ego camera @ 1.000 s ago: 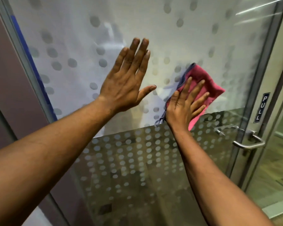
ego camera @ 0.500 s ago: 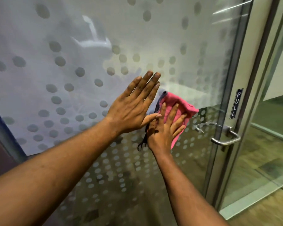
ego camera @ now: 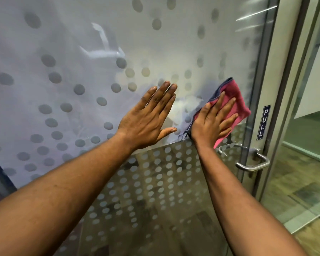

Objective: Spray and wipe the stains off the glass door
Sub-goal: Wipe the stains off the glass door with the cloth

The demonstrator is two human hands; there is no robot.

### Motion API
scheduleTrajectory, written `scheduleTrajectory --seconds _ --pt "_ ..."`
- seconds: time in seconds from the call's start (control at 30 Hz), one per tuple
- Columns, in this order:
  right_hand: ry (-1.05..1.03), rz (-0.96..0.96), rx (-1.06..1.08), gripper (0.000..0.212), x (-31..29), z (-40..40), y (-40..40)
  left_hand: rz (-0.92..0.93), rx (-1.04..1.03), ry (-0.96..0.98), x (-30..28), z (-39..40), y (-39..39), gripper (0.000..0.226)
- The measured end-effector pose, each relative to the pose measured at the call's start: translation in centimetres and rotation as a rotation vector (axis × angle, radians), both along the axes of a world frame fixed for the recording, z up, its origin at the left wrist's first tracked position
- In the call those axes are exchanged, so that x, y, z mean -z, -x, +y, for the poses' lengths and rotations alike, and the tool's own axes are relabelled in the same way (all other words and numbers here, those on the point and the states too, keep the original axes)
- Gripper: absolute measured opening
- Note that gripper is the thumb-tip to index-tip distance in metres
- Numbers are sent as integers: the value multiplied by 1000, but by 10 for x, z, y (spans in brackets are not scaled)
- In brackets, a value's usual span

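The glass door (ego camera: pixel 85 52) fills the view, frosted with grey dots above and clear with pale dots below. My left hand (ego camera: pixel 150 115) lies flat against the frosted glass, fingers straight and together, holding nothing. To its right, my right hand (ego camera: pixel 213 121) presses a pink cloth (ego camera: pixel 235 100) with a dark blue edge flat against the glass, just above the frosted band's lower edge. A smeared patch shows on the glass between the two hands. No spray bottle is in view.
A metal lever handle (ego camera: pixel 251 163) sticks out just below and right of the cloth. A dark PULL label (ego camera: pixel 263 122) sits on the door's right frame. Beyond the frame is another glass panel (ego camera: pixel 307 89) and a wooden floor (ego camera: pixel 303 191).
My right hand has slid the pink cloth to the right, away from my left hand, which it was touching half a second ago. The view has shifted slightly; my left hand stays flat on the glass.
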State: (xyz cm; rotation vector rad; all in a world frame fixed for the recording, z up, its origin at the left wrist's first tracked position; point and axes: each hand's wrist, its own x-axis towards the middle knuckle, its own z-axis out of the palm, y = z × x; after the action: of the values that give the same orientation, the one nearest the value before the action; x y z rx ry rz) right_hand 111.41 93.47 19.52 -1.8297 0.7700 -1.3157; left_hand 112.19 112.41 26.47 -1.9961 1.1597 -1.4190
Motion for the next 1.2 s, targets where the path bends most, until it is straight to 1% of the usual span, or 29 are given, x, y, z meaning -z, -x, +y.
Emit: scheduleTrajectory --seconds 0.23,0.3,0.4,0.47,0.53,0.67,0.77,0.83,0.9,0.97,1.03,1.13,1.2 --pt "111 -72 45 62 -81 -22 -3 3 -7 -7 1 -2 -2 90" --pt "214 -93 29 61 -110 -16 -3 7 5 1 1 -2 -3 89" --pt "430 -107 9 61 -143 5 -4 11 10 11 2 -3 -3 89" --pt "538 -118 -1 60 -153 21 -3 6 11 11 3 -3 -4 88" --pt "598 -140 -40 58 -157 30 -2 2 8 9 3 -3 -4 87" --pt "677 -146 -146 56 -155 37 5 3 2 19 3 -3 -3 86" --pt "674 -183 -246 60 -148 48 16 24 51 40 3 -2 -2 82" --pt "640 -227 -309 63 -140 54 24 37 70 53 1 -1 2 81" --pt "550 -293 -364 60 -130 58 30 57 68 54 0 2 9 80" --pt "356 -444 -428 51 -121 64 39 91 58 54 1 8 17 78" --pt "97 -603 -450 44 -116 69 53 115 54 72 3 15 25 77" --pt "-232 -761 -447 38 -108 74 66 152 75 141 5 27 35 71" --pt "-410 -843 -486 35 -103 74 71 223 91 196 7 31 39 68"
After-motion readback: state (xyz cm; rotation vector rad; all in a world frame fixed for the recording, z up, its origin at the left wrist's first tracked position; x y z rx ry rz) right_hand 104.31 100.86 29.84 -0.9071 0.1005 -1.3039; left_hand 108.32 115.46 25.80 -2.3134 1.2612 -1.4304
